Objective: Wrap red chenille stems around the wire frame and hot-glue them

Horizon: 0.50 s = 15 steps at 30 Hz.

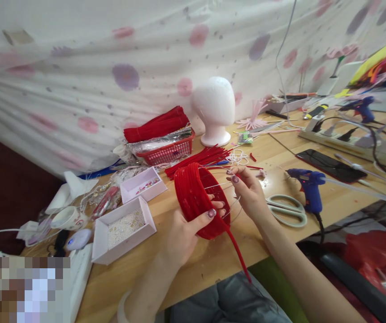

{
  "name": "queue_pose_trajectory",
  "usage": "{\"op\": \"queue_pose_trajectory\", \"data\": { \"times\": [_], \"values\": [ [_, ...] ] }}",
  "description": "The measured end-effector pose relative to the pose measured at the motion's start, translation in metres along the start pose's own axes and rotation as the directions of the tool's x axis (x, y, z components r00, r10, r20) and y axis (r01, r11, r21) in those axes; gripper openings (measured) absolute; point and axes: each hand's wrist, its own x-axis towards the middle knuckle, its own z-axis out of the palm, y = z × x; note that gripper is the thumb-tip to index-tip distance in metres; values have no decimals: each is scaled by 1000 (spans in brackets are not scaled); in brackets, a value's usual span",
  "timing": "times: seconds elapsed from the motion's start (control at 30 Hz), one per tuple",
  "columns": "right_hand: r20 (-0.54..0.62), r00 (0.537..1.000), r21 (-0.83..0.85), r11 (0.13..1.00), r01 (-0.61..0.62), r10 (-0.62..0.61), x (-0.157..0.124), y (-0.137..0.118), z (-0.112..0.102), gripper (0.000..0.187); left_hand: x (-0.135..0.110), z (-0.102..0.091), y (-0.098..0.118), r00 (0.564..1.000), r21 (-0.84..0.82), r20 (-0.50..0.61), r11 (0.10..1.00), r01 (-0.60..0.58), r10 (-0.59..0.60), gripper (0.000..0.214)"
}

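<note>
Your left grip (pixel 182 231) clasps the fuzzy red pipe-cleaner band (pixel 192 193), a curved ribbed hoop with one loose tail, above the bench (pixel 209 262), while your right grip (pixel 250 194) pinches a thin wire (pixel 217 184).

Glossy plum polish covers the nails of the left hand (pixel 182 233) and the right hand (pixel 249 193), and both forearms are bare to the elbow. A pale bangle (pixel 124 308) rings the left wrist. Grey trousers (pixel 229 296) cover the lap.
</note>
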Motion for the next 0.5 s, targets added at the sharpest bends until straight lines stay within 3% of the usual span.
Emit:
{"op": "queue_pose_trajectory", "data": {
  "times": [0.17, 0.27, 0.37, 0.5],
  "values": [
    [11, 1000, -77, 997, 29, -29, -2, -14, -1, 36, 0, -7, -1, 999, -106, 25, 994, 37, -34, 39],
    [-20, 972, -292, 932, 216, -232, -15, -38, 0, 19, -2, -3, -5, 999, -93, 26, 995, 34, -32, 38],
    [97, 923, -420, 825, 378, -373, -32, -66, 5, 15, -4, 3, -13, 1000, -14, 3, 1000, -8, 8, 39],
    [220, 909, -542, 730, 416, -355, -45, -85, 14, 20, -9, 7, -28, 988, 91, -120, 992, -83, 94, 41]
  ]
}}
